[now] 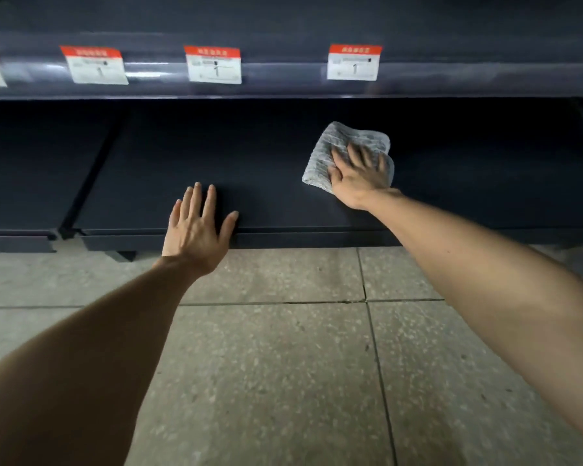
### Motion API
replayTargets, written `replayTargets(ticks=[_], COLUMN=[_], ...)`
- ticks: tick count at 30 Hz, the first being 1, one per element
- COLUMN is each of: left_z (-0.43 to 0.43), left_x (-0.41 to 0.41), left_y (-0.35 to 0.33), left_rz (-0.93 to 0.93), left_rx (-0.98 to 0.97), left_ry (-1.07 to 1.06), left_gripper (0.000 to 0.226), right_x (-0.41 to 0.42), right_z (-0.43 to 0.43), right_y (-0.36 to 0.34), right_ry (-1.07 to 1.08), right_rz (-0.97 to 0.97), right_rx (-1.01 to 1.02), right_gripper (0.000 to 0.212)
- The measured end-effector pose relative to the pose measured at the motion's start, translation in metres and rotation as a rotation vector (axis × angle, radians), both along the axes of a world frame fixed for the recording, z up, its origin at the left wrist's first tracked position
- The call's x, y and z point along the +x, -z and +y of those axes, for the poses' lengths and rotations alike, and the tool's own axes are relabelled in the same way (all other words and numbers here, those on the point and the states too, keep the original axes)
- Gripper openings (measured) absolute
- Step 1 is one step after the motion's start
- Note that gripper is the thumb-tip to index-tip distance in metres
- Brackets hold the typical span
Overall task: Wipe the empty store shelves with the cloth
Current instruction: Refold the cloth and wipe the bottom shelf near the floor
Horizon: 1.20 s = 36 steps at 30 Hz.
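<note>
A folded grey-white cloth (344, 142) lies flat on the dark bottom shelf (243, 163), right of centre. My right hand (360, 178) presses down on the cloth with fingers spread over its near half. My left hand (196, 227) rests palm down on the shelf's front edge, fingers apart, holding nothing. The shelf surface is bare and dark, and its back is lost in shadow.
The upper shelf's front rail (283, 72) runs across the top and carries red-and-white price tags (212, 63). A dark upright divider (91, 176) splits off the left shelf bay. Grey speckled floor tiles (283, 364) lie below.
</note>
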<state>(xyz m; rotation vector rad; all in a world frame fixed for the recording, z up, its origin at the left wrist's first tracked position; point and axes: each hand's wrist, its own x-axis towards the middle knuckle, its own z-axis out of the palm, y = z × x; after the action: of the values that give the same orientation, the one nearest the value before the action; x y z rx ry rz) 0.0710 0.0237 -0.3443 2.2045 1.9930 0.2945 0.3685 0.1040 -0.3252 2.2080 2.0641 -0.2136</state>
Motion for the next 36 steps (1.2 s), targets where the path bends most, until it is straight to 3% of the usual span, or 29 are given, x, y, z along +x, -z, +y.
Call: replayTargets(ticks=[6,10,12,16,19,28,31,36], left_z=[0.012,0.001,-0.006,-0.005,0.003,0.025,0.026,0.025], left_x=[-0.073,-0.101,-0.105,-0.113,-0.129,-0.182,-0.209,-0.22], left_y=[-0.003,-0.002,0.002,0.003,0.005,0.015,0.016,0.017], left_rz=[-0.016,-0.019,-0.01,-0.013,-0.007,0.124,0.002,-0.137], left_rx=[0.046,0.043,0.059,0.09,0.105,0.243,0.205,0.22], left_ry=[-0.058,-0.146,-0.137,-0.133,-0.154,-0.25,-0.387,-0.386], left_gripper=[0.055,0.056,0.058,0.056,0.058,0.054,0.056,0.057], right_x=[-0.131,-0.157,-0.143,-0.115,-0.117,-0.178,-0.212,-0.276], right_z=[-0.009,-0.035,-0.037,-0.041,-0.035,0.03,0.051,0.075], right_y=[-0.003,-0.002,-0.001,0.012,0.014,0.012,0.009,0.004], right_ry=[-0.288,-0.454,-0.382,-0.04,0.026,-0.063,-0.113,-0.237], right_rz=[0.056,0.148,0.161,0.021,-0.015,-0.035,-0.052,0.0], right_rx=[-0.007,-0.018,0.004,0.08,0.083,0.053,0.047,-0.003], right_gripper=[0.056,0.053,0.053,0.057,0.059,0.058,0.058,0.059])
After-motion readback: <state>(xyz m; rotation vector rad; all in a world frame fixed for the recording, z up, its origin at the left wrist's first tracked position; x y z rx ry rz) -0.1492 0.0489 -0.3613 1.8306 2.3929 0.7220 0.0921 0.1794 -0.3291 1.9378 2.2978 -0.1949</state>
